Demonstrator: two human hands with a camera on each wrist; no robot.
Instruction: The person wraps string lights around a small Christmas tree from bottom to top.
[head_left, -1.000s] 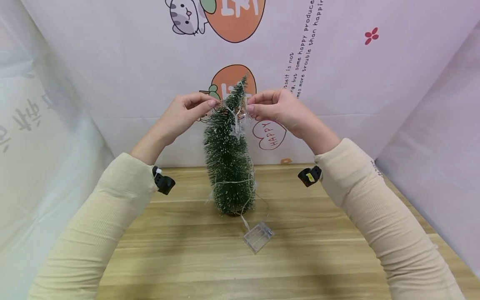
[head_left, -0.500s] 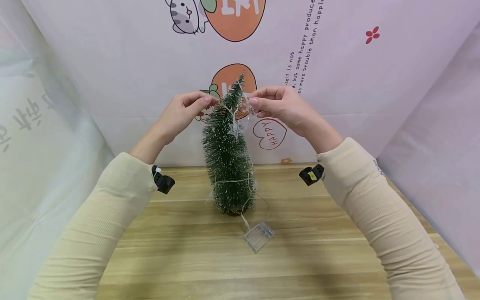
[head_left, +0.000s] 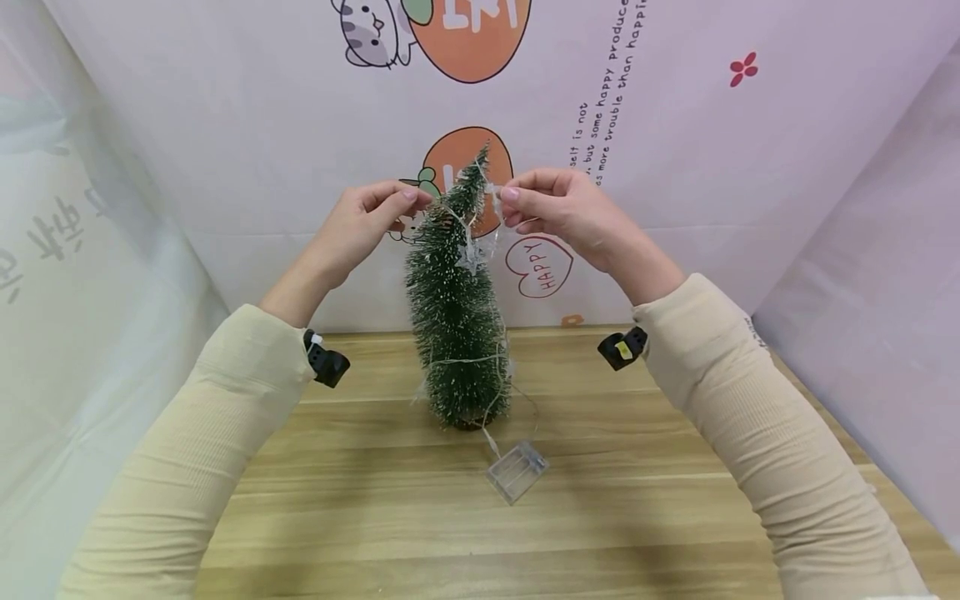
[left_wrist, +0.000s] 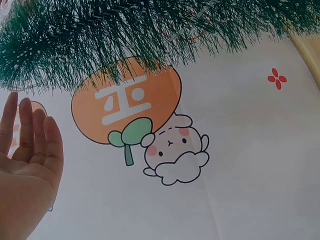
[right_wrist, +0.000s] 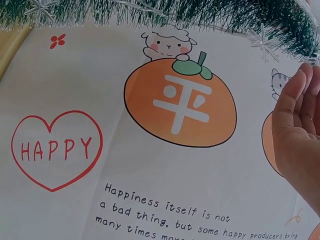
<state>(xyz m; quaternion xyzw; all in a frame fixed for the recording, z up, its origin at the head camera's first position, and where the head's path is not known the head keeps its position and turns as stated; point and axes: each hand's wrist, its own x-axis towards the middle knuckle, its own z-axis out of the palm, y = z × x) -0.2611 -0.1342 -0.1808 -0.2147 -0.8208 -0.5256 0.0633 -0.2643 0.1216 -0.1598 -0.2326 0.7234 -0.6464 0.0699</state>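
Note:
A small green bristly Christmas tree [head_left: 456, 300] with frosted tips stands upright on the table, its top leaning right. A clear string of lights [head_left: 467, 362] winds round it, with a star-shaped light [head_left: 469, 257] hanging in front near the top. My right hand [head_left: 566, 212] pinches a part of the string at the upper right side, thumb against fingertips. My left hand [head_left: 360, 225] is at the upper left side, its fingers [left_wrist: 37, 130] fairly straight and the fingertips close to the branches. A snowflake light [right_wrist: 263, 44] hangs from the tree in the right wrist view.
A clear battery box [head_left: 517, 472], wired to the string, lies on the wooden table [head_left: 375, 517] in front of the tree's base. Close behind the tree hangs a printed white backdrop [head_left: 660, 167]. A pale sheet [head_left: 97, 250] borders the left side.
My left hand has drawn slightly left, its thumb sliding back from the fingertip. My right hand has shifted a little right and up with the string. The treetop has tipped slightly left.

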